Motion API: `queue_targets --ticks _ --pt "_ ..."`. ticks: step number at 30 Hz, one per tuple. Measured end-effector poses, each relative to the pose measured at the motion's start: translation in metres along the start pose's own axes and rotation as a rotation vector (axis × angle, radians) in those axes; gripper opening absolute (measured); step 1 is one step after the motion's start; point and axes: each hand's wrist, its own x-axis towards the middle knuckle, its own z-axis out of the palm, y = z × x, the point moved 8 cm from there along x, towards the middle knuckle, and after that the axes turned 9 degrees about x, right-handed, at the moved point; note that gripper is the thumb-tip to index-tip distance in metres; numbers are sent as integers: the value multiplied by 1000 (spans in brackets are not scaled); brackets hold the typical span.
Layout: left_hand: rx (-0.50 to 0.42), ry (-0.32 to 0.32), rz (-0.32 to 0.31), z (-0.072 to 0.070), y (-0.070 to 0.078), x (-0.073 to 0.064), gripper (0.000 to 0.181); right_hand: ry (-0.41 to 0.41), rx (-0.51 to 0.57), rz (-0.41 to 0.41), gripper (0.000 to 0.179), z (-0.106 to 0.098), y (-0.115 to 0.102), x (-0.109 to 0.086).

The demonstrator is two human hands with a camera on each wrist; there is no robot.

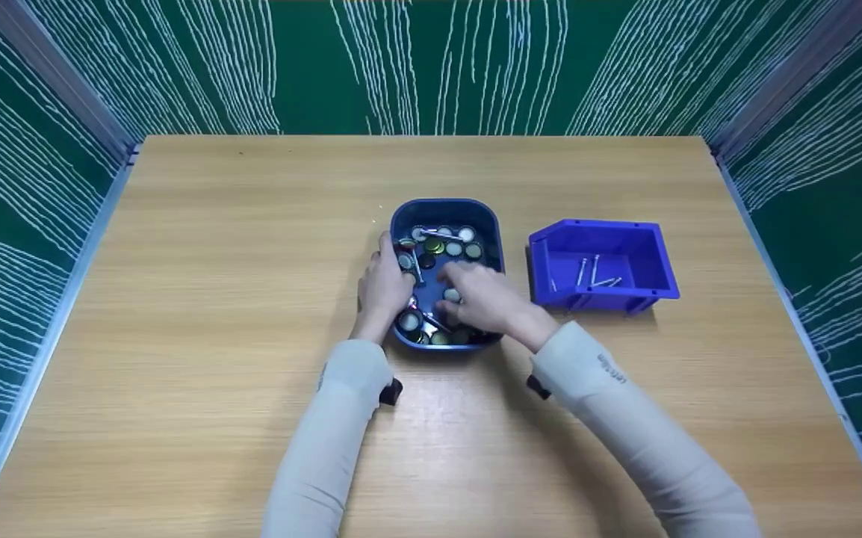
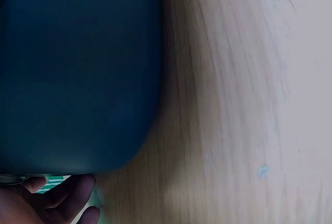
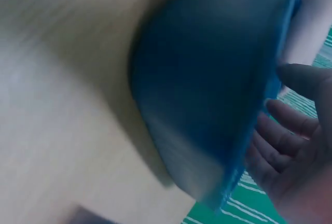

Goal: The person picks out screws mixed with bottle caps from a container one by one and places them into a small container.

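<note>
A dark blue tub [image 1: 442,211] with rounded corners holds several round caps [image 1: 473,251], silver, gold and black, and some long screws [image 1: 442,235]. My left hand [image 1: 386,286] grips its left wall, the thumb over the rim and the fingers outside. The left wrist view shows the tub's outer wall [image 2: 78,79] and those fingers against it. Over the right rim reaches my right hand [image 1: 487,299], its fingers lowered among the caps, thumb and index finger apart. In the right wrist view its fingers [image 3: 282,138] are loosely bent at the rim; no held thing shows.
Right of the tub stands a violet-blue bin [image 1: 659,261] with several screws [image 1: 597,270] lying in its bottom. Both stand on a wooden table [image 1: 214,299]. Green panels [image 1: 319,67] with white streaks enclose the back and sides.
</note>
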Motion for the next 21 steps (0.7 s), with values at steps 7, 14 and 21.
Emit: queue_targets --ticks 7,14,21 --pt "-7 -1 -8 -1 0 -1 74 -81 -34 28 28 28 -1 3" --pt "-11 -5 -1 -1 1 -1 75 -126 -84 116 27 44 3 6" --pt "-18 -11 -5 0 1 -1 74 -137 -97 204 27 50 13 5"
